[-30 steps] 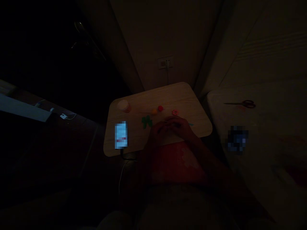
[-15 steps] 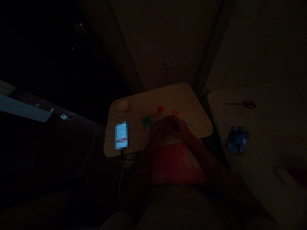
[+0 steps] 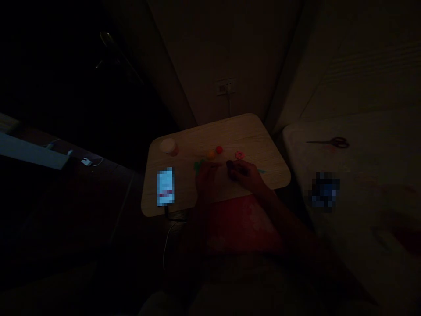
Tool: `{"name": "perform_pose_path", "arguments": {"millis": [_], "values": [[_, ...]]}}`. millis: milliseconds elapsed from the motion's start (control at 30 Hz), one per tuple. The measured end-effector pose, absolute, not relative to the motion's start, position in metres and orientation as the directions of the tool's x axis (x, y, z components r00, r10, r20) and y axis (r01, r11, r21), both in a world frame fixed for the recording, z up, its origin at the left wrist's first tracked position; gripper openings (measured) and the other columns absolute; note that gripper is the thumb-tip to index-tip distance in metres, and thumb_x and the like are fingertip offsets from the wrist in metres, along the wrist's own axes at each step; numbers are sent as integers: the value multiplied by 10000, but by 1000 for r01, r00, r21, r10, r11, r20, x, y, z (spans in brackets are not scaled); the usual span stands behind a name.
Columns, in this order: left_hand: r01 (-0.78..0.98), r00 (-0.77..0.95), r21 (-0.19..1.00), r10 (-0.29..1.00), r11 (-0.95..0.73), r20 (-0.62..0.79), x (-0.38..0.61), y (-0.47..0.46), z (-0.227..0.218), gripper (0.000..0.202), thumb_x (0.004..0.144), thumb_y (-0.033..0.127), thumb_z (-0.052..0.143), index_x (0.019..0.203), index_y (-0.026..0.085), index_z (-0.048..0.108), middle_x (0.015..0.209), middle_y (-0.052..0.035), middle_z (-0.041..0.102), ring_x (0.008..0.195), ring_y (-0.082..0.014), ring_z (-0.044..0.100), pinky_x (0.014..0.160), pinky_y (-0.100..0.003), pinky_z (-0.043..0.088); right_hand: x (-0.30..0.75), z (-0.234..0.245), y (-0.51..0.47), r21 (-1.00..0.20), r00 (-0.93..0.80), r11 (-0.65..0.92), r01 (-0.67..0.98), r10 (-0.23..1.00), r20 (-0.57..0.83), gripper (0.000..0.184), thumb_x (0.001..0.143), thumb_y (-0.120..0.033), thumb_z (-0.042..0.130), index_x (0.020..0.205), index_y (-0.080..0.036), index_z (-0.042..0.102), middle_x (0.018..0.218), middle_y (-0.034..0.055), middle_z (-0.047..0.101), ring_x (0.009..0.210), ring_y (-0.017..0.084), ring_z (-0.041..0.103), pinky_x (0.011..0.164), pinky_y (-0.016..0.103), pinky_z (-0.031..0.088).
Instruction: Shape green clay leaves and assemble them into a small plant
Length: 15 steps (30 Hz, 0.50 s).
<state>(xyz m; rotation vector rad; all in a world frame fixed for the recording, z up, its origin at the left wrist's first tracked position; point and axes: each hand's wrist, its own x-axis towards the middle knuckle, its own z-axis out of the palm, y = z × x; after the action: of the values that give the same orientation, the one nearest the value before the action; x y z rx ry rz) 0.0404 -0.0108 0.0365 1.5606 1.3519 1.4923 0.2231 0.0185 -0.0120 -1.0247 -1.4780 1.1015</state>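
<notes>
The room is very dark. My left hand [image 3: 206, 177] rests on the small wooden table [image 3: 256, 136], partly covering a green shape [image 3: 198, 165]; its fingers reach right toward a thin stick-like piece. My right hand [image 3: 245, 174] lies just to the right, fingers curled, near a dark small piece at its fingertips. Whether either hand grips anything is lost in the dark. An orange ball [image 3: 210, 154], a red ball [image 3: 219, 150] and a pink flower-like piece [image 3: 240, 154] lie just beyond the hands.
A lit phone [image 3: 165, 186] lies at the table's left front with a cable hanging below. A pale round lid or cup [image 3: 169, 145] sits at the back left. Scissors [image 3: 332, 142] lie on the bed to the right. A wall socket [image 3: 225, 87] is behind.
My hands were together at the table's front middle. They have now parted: the left one moved left over the green shape, the right one stayed near the pink piece.
</notes>
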Motion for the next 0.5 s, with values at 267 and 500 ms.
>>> {"name": "perform_pose_path", "arguments": {"millis": [267, 500], "values": [[350, -423, 889, 797, -296, 432, -4, 8, 87, 243, 872, 382, 778, 1053, 240, 701, 795, 7, 708, 746, -150, 695, 715, -265, 572, 225, -10, 18, -964, -170, 238, 119, 961, 216, 289, 816, -429, 756, 997, -204, 770, 849, 49, 759, 736, 202, 668, 681, 319, 528], [635, -420, 755, 745, -167, 518, -76, 44, 113, 130, 823, 217, 750, 848, 196, 624, 832, 4, 700, 808, -144, 691, 792, -255, 554, 228, -13, 16, -973, -171, 202, 115, 969, 180, 296, 813, -418, 757, 1007, -195, 776, 806, 36, 755, 694, 195, 657, 646, 307, 516]]}}
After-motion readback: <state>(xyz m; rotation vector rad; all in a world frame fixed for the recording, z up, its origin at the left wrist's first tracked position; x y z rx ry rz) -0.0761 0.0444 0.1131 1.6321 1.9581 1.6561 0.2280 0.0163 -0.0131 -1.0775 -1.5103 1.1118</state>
